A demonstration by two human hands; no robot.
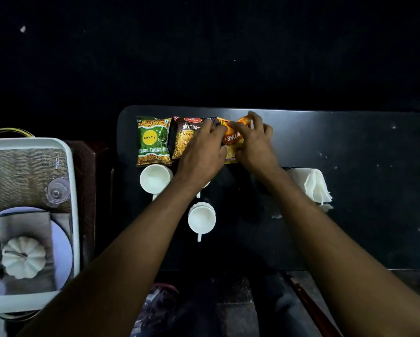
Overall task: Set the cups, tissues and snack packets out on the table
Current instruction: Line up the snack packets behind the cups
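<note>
Three snack packets lie in a row along the far edge of the black table [350,190]: a green packet [152,141], a dark mixture packet [185,139] and an orange bhujia packet [233,139]. My right hand [255,144] grips the orange packet. My left hand [201,152] rests across the mixture packet, its fingers touching the orange one. White cups stand below the packets: one at the left [155,178], one nearer me [201,220], and a third [205,184] mostly hidden under my left arm. White tissues [312,184] stand in a holder at the right.
A white tray [74,190] with a printed picture inside sits on a stand left of the table. A dark bag [160,310] lies on the floor below the table's near edge. The room around is dark.
</note>
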